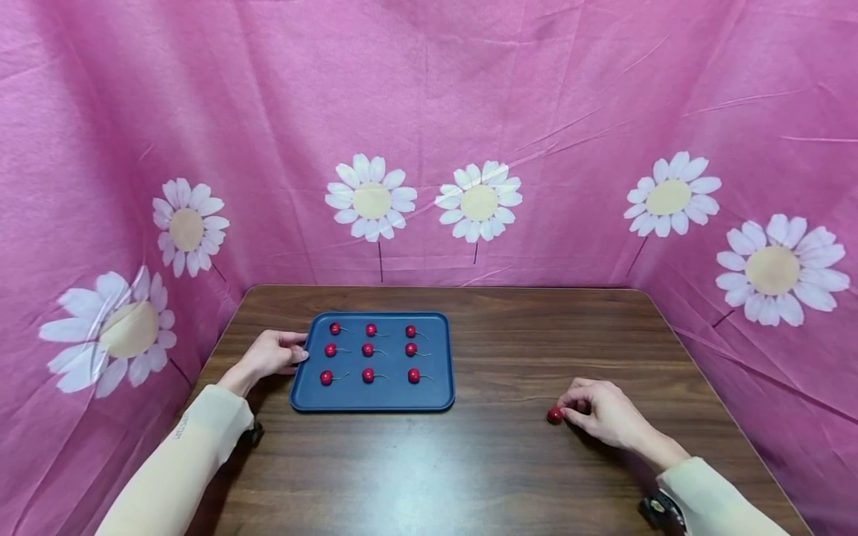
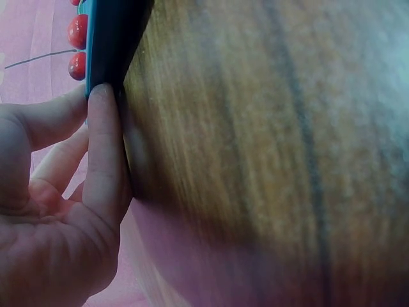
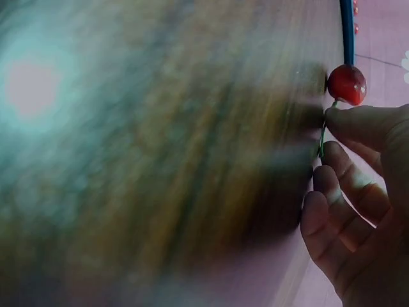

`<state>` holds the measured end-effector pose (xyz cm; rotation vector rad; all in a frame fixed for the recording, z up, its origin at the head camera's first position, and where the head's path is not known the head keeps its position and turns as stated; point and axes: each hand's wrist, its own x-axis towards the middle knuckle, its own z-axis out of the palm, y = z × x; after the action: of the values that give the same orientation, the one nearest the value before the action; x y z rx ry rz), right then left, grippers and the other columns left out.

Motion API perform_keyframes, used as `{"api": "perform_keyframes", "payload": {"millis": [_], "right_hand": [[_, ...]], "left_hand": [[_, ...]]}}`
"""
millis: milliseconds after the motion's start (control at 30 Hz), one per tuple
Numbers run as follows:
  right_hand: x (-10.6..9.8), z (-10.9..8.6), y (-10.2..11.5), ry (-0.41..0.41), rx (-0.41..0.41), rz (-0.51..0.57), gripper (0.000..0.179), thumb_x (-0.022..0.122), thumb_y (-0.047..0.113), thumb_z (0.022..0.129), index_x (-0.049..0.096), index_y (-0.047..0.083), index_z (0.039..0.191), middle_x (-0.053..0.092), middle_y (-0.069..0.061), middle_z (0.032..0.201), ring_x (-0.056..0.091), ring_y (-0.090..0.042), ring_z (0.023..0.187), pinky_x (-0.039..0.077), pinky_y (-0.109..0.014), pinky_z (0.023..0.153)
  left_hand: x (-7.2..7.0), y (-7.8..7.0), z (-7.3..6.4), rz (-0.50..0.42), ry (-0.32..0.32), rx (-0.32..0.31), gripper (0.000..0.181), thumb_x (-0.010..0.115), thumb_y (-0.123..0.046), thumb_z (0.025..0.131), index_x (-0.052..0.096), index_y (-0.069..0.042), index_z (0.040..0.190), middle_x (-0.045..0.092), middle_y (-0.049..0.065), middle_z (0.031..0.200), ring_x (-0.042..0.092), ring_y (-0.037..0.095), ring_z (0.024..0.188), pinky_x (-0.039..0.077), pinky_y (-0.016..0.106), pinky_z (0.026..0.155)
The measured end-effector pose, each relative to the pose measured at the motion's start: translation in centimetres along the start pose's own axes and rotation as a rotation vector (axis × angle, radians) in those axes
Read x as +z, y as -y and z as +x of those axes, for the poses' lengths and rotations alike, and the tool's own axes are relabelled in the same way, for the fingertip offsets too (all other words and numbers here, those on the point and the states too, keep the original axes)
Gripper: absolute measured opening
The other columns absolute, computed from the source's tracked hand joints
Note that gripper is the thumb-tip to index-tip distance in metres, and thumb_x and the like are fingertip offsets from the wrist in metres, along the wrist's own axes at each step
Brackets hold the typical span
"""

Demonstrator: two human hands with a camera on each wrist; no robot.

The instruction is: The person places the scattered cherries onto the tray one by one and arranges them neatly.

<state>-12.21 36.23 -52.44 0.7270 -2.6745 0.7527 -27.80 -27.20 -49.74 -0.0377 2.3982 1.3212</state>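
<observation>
A blue tray (image 1: 375,403) lies on the left half of the table, with several red cherries (image 1: 368,375) set out on it in rows, green stems pointing right. At its left edge, my left hand (image 1: 273,353) pinches the rim; the left wrist view shows fingers against the tray's side (image 2: 115,45). Well to the right of the tray, my right hand (image 1: 608,412) is at a single cherry (image 1: 554,415) low over the table. In the right wrist view, the thumb and fingers are around the stem of this cherry (image 3: 347,85). Whether it touches the wood is hard to tell.
The brown wooden table (image 1: 509,476) has a bright light reflection near its front middle. A pink cloth (image 1: 429,89) with white daisies hangs behind the table and along both sides.
</observation>
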Motion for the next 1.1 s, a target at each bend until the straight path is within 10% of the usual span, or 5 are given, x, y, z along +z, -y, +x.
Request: {"api": "perform_keyframes", "payload": {"millis": [733,1100], "right_hand": [[0.1,0.6,0.4,-0.055,0.049,-0.055,0.025,0.096,0.007,0.082,0.082,0.027,0.082,0.075,0.022,0.078,0.058,0.014,0.073,0.048,-0.014,0.063],[0.8,5.4,1.7,-0.073,0.149,0.027,0.008,0.092,0.008,0.089,0.089,0.015,0.091,0.086,0.002,0.085,0.065,0.012,0.073,0.054,-0.01,0.062]], "left_hand": [[0.2,-0.1,0.1,0.012,0.004,0.008,0.059,0.073,-0.005,0.106,0.054,0.006,0.161,0.079,0.009,0.1,0.075,0.012,0.095,0.071,0.046,0.096],[0.0,0.0,-0.1,0.016,0.001,0.001,0.06,0.073,-0.006,0.107,0.054,0.005,0.162,0.079,0.009,0.1,0.075,0.013,0.097,0.071,0.047,0.097]]}}
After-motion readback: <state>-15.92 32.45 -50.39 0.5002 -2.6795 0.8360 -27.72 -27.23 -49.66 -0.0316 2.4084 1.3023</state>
